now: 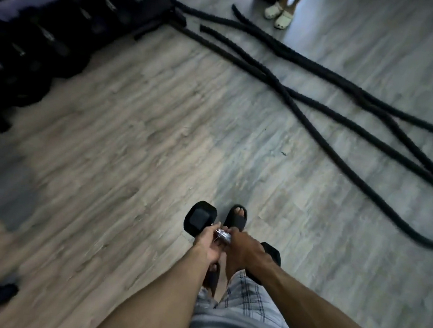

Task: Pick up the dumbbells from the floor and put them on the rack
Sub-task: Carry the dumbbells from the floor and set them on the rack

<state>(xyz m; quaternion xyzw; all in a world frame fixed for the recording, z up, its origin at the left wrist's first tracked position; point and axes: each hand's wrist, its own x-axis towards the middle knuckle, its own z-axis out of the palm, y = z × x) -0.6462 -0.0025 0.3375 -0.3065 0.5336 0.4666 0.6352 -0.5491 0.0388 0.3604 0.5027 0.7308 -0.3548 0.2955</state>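
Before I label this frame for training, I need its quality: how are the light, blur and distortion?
Head view: dim overall; the rack at upper left is nearly black and smeared by motion blur; the floor streaks on the left; the ropes at right read clearer; the dumbbell handle glints between the left hand and right hand; wide-angle stretch enlarges the forearms at the bottom.

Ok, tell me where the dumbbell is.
Low in the centre of the head view: the dumbbell hangs between the left hand and right hand, both gripping its chrome handle, over the person's black sandals. The rack is upper left.
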